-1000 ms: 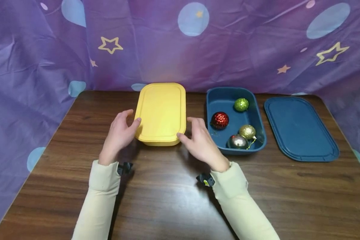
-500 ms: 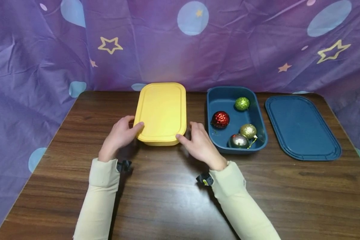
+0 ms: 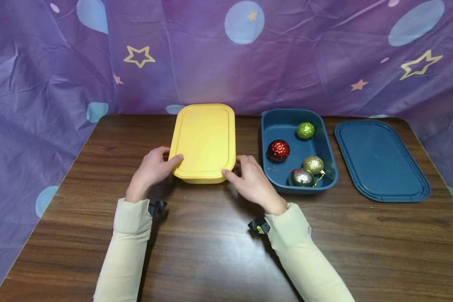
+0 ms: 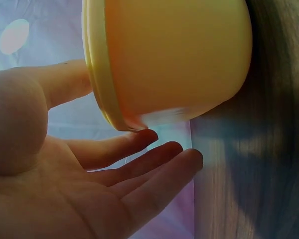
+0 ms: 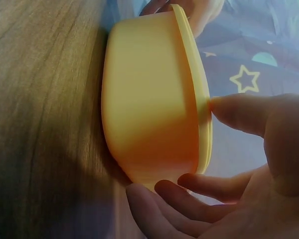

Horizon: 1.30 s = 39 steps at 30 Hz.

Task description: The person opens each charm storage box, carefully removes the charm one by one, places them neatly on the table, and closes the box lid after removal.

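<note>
A yellow rectangular box [image 5: 144,89] stands on the table with its yellow lid [image 3: 204,138] on top; its inside is hidden. At the lid's near left side, my left hand [image 3: 151,170] has its thumb on the top and its index fingertip [image 4: 148,135] at the rim. My right hand [image 3: 253,180] pinches the opposite edge, thumb [image 5: 229,110] on top and fingers along the side. In the left wrist view, the box wall [image 4: 174,55] rises beside the fingers, and the lid's rim overhangs it slightly.
Right of the yellow box stands an open blue box [image 3: 283,126] holding a red bauble [image 3: 278,150], a green one, a gold one and a silver one. A blue lid [image 3: 381,161] lies farther right. Purple cloth [image 3: 196,63] hangs behind the wooden table [image 3: 204,251].
My left hand has moved slightly right and nearer me, its thumb farther onto the yellow lid. My right fingers have slid slightly toward me along the side. The box stays in place.
</note>
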Each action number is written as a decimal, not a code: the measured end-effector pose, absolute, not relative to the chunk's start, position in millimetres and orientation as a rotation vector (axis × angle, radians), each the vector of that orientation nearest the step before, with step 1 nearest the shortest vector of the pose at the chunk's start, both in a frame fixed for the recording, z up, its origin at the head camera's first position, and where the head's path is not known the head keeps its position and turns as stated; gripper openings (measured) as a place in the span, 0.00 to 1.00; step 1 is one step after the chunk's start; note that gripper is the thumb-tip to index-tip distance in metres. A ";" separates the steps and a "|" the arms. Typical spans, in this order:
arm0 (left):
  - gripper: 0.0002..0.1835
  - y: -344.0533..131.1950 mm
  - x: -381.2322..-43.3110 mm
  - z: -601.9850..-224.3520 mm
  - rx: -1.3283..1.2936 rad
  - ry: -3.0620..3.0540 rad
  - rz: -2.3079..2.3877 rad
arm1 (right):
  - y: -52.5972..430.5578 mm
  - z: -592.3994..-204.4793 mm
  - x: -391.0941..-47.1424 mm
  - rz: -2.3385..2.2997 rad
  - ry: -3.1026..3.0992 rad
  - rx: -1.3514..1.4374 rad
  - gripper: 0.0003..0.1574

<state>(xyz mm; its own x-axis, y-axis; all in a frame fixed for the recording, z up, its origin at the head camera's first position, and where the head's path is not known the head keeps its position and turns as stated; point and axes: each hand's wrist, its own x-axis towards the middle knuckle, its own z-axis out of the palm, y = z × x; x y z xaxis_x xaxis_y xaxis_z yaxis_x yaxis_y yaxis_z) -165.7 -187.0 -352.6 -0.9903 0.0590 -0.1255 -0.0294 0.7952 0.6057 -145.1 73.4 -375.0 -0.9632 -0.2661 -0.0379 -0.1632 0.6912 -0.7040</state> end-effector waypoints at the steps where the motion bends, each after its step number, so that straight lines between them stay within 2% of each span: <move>1: 0.27 -187.1 -165.7 -352.6 0.022 2.842 0.964 | 73.4 -375.2 -145.2 -1.129 2.762 -0.356 0.40; 39: 0.30 -189.2 -168.3 -347.7 0.016 2.805 0.968 | 73.3 -372.3 -145.9 -1.201 2.782 -0.403 0.35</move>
<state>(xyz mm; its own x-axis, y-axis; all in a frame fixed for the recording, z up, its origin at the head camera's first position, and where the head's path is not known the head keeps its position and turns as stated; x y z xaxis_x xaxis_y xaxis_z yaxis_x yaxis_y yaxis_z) -168.3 -189.2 -347.7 -0.9848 0.0669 -0.1604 -0.0462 0.7887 0.6130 -145.9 73.3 -372.3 -0.9617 -0.2729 0.0261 -0.2062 0.6571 -0.7251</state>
